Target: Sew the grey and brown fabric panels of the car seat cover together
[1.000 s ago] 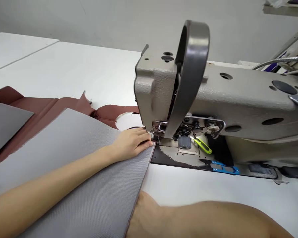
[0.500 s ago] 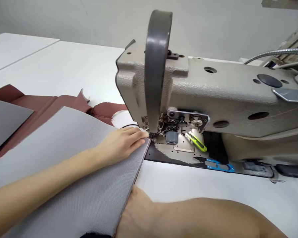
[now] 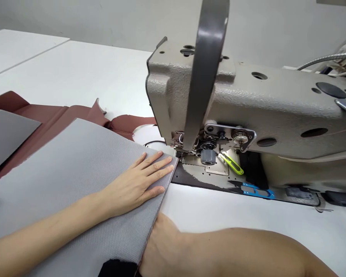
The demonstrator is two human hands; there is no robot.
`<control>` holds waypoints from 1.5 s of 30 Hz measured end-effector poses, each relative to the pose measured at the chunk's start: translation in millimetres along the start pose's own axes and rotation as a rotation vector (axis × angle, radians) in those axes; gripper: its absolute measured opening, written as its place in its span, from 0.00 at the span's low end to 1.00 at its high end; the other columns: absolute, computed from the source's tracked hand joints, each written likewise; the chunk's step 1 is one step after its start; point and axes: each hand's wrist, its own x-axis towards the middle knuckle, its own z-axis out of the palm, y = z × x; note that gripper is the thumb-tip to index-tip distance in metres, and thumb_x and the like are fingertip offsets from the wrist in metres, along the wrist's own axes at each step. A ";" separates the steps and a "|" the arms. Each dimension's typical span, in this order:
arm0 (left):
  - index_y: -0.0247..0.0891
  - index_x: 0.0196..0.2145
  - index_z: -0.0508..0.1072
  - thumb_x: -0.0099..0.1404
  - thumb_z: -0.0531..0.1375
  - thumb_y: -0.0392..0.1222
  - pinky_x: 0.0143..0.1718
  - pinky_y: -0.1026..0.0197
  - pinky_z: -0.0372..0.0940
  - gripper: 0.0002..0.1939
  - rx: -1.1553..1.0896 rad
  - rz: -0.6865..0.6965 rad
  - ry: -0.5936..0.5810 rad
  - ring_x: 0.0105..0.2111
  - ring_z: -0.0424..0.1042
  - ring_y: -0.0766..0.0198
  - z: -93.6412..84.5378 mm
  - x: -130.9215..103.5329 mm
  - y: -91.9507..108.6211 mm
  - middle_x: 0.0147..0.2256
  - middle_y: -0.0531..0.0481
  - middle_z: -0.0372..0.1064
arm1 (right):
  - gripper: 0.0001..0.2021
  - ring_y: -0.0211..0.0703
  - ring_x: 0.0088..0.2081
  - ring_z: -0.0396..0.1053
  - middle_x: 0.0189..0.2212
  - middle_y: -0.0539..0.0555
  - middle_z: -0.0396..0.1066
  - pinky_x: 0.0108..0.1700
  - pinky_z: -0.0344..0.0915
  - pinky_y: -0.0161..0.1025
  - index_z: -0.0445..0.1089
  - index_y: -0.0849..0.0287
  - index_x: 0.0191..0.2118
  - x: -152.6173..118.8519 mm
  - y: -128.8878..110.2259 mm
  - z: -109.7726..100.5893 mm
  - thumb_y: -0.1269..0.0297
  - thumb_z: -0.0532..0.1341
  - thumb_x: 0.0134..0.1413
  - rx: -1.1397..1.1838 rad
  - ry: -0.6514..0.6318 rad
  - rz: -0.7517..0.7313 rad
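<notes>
My left hand [image 3: 142,181] lies flat on a grey textured fabric panel [image 3: 72,165], fingers spread close to its right edge. The panel's far right corner reaches the needle area of the sewing machine [image 3: 184,88]. At the panel's lower right edge is my right hand [image 3: 161,246], its fingers hidden beneath the fabric. A black patch [image 3: 118,268] shows on the panel near that hand. Dark red material [image 3: 50,119] lies behind and partly under the grey panel.
Yellow-green thread snips [image 3: 232,163] rest on the machine bed; blue thread snips [image 3: 256,191] lie nearer its front edge. A dark curved lever or band [image 3: 206,69] rises before the machine head. The white table [image 3: 103,69] extends behind, toward a grey wall.
My left hand has drawn back from the needle area and spread flat on the panel. The machine appears slightly farther right in view. My right hand stays at the panel's edge.
</notes>
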 end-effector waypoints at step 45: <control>0.43 0.65 0.58 0.74 0.48 0.54 0.68 0.45 0.37 0.26 0.082 -0.105 0.064 0.68 0.43 0.51 1.4 26.7 20.8 0.68 0.54 0.49 | 0.07 0.56 0.56 0.63 0.44 0.53 0.75 0.60 0.63 0.64 0.72 0.55 0.33 -29.1 23.4 -11.7 0.72 0.57 0.53 -0.016 0.008 -0.109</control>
